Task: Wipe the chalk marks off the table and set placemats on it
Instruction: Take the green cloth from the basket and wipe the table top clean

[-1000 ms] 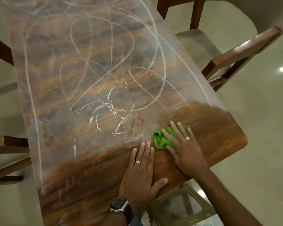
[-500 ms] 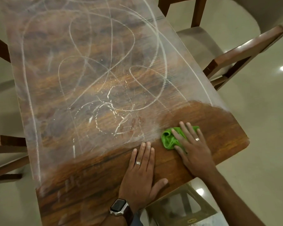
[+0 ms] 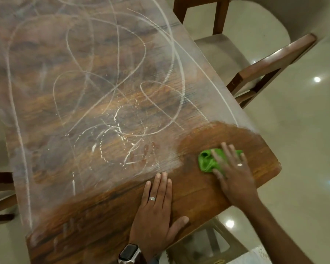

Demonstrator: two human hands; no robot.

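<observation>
Pale glossy floor tiles with small light reflections surround a long dark-brown wooden table (image 3: 208, 189), and the work sits at its near right corner. At the grip itself, the right hand (image 3: 234, 174) lies flat with fingers spread, pressing down on a crumpled bright-green wiping cloth (image 3: 206, 161); it pins the cloth under palm and fingers rather than pinching it, and the hand looks blurred, which suggests a stroke under way. Around the cloth the wood is bare and warm brown, so this corner looks cleaned. Just to the left of the cloth, the left hand (image 3: 156, 208) rests flat and open on the cleared strip, holding nothing, a ring on one finger and a dark wristwatch (image 3: 129, 253) on the wrist. Beyond both hands, away from the person, white chalk marks (image 3: 111, 96) cover nearly all the rest of the top: looping lines over a grey-white haze, with a long stroke running down the far-left edge. To wipe well, I judge the palm should keep even pressure, overlap each pass into the hazy border just past the cloth, and turn the cloth to a clean face so dust is lifted and not smeared. Most of the wiping is still to do, and no placemats are in view. Farther out, a brown wooden chair with a pale cushioned seat (image 3: 223, 52) stands beside the table's right edge, and parts of other wooden chairs show on the left.
</observation>
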